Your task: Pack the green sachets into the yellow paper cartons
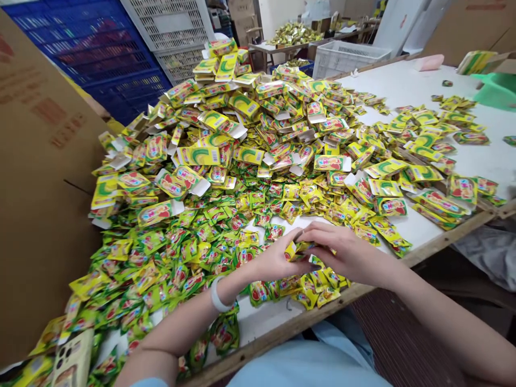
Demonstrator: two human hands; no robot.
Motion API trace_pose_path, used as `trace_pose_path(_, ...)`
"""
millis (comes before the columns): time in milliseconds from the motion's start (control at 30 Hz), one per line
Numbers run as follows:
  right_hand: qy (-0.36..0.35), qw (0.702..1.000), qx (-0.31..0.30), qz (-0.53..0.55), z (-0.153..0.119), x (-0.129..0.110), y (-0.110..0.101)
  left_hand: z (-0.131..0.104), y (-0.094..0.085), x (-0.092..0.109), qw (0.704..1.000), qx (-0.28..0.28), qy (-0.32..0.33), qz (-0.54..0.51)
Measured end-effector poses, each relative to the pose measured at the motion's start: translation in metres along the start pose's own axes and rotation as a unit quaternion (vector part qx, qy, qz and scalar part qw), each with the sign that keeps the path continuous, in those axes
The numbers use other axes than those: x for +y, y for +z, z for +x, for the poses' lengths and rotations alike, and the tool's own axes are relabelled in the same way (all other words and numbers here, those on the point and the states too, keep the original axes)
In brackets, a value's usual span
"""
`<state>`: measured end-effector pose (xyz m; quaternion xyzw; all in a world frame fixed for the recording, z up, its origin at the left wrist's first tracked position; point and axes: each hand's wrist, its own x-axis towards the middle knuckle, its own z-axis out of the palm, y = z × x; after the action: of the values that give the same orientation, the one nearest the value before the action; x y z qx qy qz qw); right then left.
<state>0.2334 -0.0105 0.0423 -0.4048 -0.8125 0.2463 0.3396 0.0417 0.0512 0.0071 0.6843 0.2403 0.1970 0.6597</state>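
My left hand, with a white band at the wrist, is closed around a small yellow packet near the table's front edge. My right hand meets it from the right, its fingers bent over the same spot and touching the packet or another piece beside it; its fingertips partly hide what they hold. Small green and yellow sachets lie thickly to the left and behind the hands. Beyond them rises a heap of flat yellow boxes, several with white flaps open. More yellow sachets lie just below my hands.
A large cardboard box stands at the left, a phone at the lower left. Blue crates and a white crate are behind. A green plastic item and pink item lie at the right. The wooden table edge runs before me.
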Motion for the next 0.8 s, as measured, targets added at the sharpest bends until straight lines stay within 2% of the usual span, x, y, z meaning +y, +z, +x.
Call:
trace_pose_path(67, 0.006, 1.0, 0.016, 0.007, -0.002, 0.002, 0.0, 0.002, 0.001, -0.001, 1.0, -0.017, -0.015, -0.016)
trace_pose_path(167, 0.013, 0.995, 0.101, 0.012, -0.01, 0.011, 0.008, 0.0, -0.001, -0.004, 0.996, -0.055, -0.045, -0.05)
trace_pose_path(200, 0.013, 0.994, 0.11, 0.016, -0.015, 0.014, 0.012, -0.003, -0.002, -0.005, 0.995, -0.071, -0.05, -0.045)
trace_pose_path(267, 0.013, 0.997, 0.07, 0.039, -0.025, 0.017, 0.021, -0.01, 0.001, -0.009, 0.993, -0.097, -0.06, -0.017)
trace_pose_path(367, 0.031, 0.993, -0.053, 0.099, -0.039, 0.012, 0.036, -0.02, 0.011, -0.014, 0.988, -0.127, -0.085, 0.02)
trace_pose_path(433, 0.05, 0.987, -0.087, 0.123, -0.047, 0.008, 0.04, -0.021, 0.018, -0.016, 0.985, -0.138, -0.097, 0.022)
trace_pose_path(500, 0.058, 0.991, -0.051, 0.11, -0.054, 0.011, 0.034, -0.016, 0.019, -0.016, 0.987, -0.135, -0.08, 0.034)
trace_pose_path(567, 0.071, 0.995, 0.063, 0.038, -0.061, 0.024, 0.013, -0.006, 0.008, -0.018, 0.99, -0.099, -0.022, 0.094)
trace_pose_path(600, 0.087, 0.986, 0.136, -0.029, -0.065, 0.034, -0.002, -0.001, -0.002, -0.02, 0.986, -0.067, 0.016, 0.149)
trace_pose_path(633, 0.118, 0.964, 0.208, -0.113, -0.067, 0.046, -0.019, 0.004, -0.014, -0.023, 0.974, -0.031, 0.05, 0.217)
trace_pose_path(667, 0.155, 0.928, 0.266, -0.212, -0.068, 0.058, -0.035, 0.009, -0.028, -0.027, 0.953, 0.004, 0.072, 0.293)
trace_pose_path(700, 0.194, 0.884, 0.293, -0.307, -0.068, 0.069, -0.048, 0.012, -0.042, -0.032, 0.926, 0.028, 0.075, 0.368)
trace_pose_path(733, 0.232, 0.848, 0.294, -0.375, -0.067, 0.079, -0.056, 0.015, -0.055, -0.037, 0.898, 0.038, 0.058, 0.436)
trace_pose_path(767, 0.252, 0.828, 0.282, -0.414, -0.063, 0.087, -0.059, 0.015, -0.066, -0.042, 0.871, 0.041, 0.034, 0.488)
trace_pose_path(800, 0.258, 0.829, 0.256, -0.424, -0.057, 0.094, -0.054, 0.015, -0.075, -0.047, 0.851, 0.039, 0.009, 0.524)
